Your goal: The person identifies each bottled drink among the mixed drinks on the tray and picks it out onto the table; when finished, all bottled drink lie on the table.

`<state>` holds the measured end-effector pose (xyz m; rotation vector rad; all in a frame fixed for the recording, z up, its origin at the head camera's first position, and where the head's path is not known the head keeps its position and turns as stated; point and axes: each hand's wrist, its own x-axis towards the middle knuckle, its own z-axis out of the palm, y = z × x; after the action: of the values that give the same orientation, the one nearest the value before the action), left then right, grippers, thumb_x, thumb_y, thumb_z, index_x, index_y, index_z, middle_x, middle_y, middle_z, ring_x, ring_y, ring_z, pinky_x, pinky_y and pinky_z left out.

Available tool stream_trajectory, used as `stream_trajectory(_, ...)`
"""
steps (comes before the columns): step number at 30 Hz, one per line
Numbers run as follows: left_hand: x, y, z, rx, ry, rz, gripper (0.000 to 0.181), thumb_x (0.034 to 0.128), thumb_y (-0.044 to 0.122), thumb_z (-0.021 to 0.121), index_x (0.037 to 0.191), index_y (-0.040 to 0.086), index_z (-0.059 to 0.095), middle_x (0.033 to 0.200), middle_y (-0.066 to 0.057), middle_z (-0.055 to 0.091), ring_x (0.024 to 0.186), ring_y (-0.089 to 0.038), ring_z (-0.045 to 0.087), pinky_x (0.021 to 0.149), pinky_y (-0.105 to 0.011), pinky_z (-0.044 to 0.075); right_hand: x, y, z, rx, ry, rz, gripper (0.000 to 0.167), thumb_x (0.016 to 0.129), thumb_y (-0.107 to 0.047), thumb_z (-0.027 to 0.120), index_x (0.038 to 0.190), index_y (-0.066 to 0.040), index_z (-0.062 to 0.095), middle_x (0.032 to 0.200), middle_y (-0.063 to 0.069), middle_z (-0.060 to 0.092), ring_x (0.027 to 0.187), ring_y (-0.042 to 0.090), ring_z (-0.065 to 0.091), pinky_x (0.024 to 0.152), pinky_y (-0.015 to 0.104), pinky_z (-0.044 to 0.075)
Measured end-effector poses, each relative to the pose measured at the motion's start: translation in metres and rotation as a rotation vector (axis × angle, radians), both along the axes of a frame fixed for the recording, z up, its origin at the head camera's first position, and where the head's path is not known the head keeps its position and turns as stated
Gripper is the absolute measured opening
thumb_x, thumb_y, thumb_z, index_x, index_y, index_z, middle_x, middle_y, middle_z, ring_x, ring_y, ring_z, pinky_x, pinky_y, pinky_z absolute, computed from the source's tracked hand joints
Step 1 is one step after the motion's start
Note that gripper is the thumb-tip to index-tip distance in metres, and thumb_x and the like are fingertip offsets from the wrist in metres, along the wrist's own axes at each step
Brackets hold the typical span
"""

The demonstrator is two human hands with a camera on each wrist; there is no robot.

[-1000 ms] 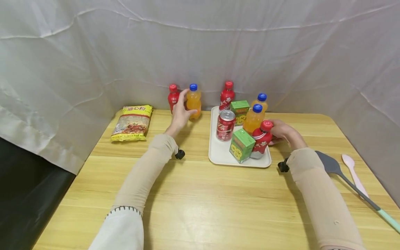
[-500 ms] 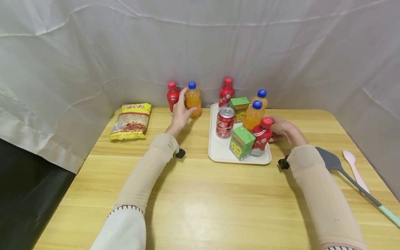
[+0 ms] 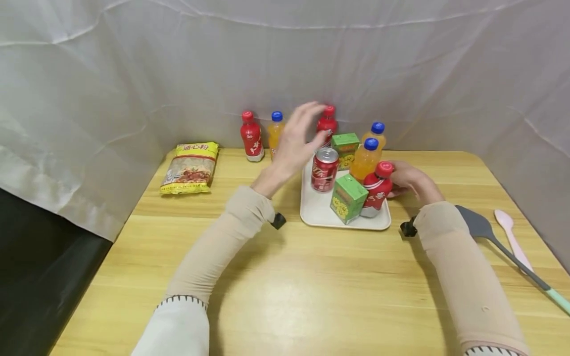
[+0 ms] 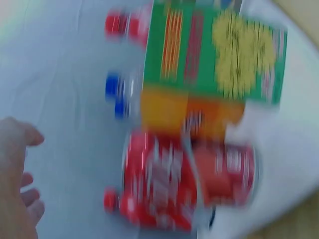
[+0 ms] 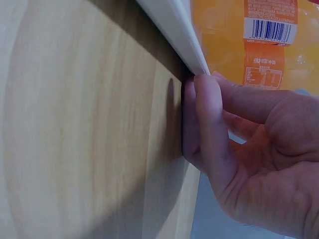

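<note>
In the head view my left hand (image 3: 291,148) is in the air between an orange soda bottle (image 3: 275,132) and the white tray (image 3: 316,216). Its fingers are spread and loosely bent, holding nothing; they partly cover the bottle. At the tray's right edge, my right hand (image 3: 411,182) pinches the rim, as the right wrist view shows. The tray carries a red can (image 3: 324,170), green drink cartons (image 3: 349,198), orange bottles (image 3: 365,160) and red bottles (image 3: 377,190). The left wrist view is blurred, with the left hand (image 4: 15,174) at its edge.
A red bottle (image 3: 252,138) stands by the back cloth at left. Farther left lies a yellow pasta bag (image 3: 190,168). On the right side are a grey spatula (image 3: 478,222) and a pink spoon (image 3: 512,235). Grey cloth encloses the wooden table (image 3: 303,291).
My left hand has let go of the orange bottle beside the red one and moved right and up toward the tray. The right hand stays at the tray's edge.
</note>
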<state>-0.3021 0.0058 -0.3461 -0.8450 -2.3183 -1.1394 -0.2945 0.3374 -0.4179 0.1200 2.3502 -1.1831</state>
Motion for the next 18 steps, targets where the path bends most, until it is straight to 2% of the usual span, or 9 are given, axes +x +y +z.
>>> stream_trajectory(3,0.019,0.026,0.0,-0.112,0.032,-0.142,0.051,0.1011,0.024,0.07,0.15,0.017,0.057,0.162,-0.006,0.049,0.152,-0.019,0.043,0.129,-0.028,0.03,0.0,0.001,0.0,-0.011,-0.006,-0.003,0.059,0.111,-0.012,0.044,0.164,0.003,0.021,0.105,0.011,0.07,0.073,0.013,0.069,0.072,0.033,0.066)
stream_trajectory(5,0.03,0.04,-0.005,-0.183,0.005,-0.205,0.051,0.1019,0.029,0.07,0.15,0.018,0.058,0.157,-0.004,0.053,0.148,-0.018,0.047,0.126,-0.028,0.035,0.0,0.0,-0.001,-0.017,-0.011,-0.005,0.058,0.111,-0.012,0.045,0.163,0.002,0.023,0.1,0.007,0.071,0.072,0.013,0.069,0.072,0.032,0.066)
stream_trajectory(8,0.042,0.056,-0.015,-0.267,-0.069,-0.27,0.051,0.1022,0.037,0.069,0.149,0.02,0.058,0.148,0.0,0.056,0.139,-0.016,0.05,0.119,-0.029,0.042,-0.001,0.0,-0.003,-0.02,-0.016,-0.008,0.056,0.111,-0.012,0.045,0.162,0.001,0.026,0.094,0.004,0.07,0.072,0.012,0.069,0.071,0.031,0.066)
stream_trajectory(12,0.052,0.069,-0.024,-0.327,-0.194,-0.289,0.053,0.1005,0.044,0.07,0.147,0.022,0.057,0.148,0.003,0.055,0.138,-0.013,0.051,0.117,-0.03,0.044,-0.001,0.0,-0.003,0.005,-0.012,-0.005,0.055,0.111,-0.013,0.048,0.161,-0.001,0.029,0.101,0.007,0.069,0.073,0.013,0.068,0.071,0.03,0.066)
stream_trajectory(16,0.057,0.075,-0.026,-0.321,-0.279,-0.27,0.054,0.0991,0.044,0.072,0.146,0.021,0.057,0.145,0.004,0.058,0.136,-0.013,0.053,0.115,-0.03,0.047,-0.001,0.001,0.0,0.028,-0.009,0.003,0.055,0.11,-0.015,0.048,0.161,-0.001,0.03,0.109,0.012,0.067,0.075,0.014,0.068,0.072,0.029,0.065)
stream_trajectory(18,0.059,0.077,-0.025,-0.324,-0.301,-0.256,0.056,0.0986,0.044,0.073,0.147,0.021,0.057,0.145,0.004,0.058,0.136,-0.013,0.053,0.114,-0.03,0.047,0.0,0.001,0.001,0.026,-0.011,0.002,0.056,0.11,-0.013,0.047,0.162,-0.001,0.028,0.112,0.013,0.067,0.075,0.014,0.068,0.073,0.029,0.065)
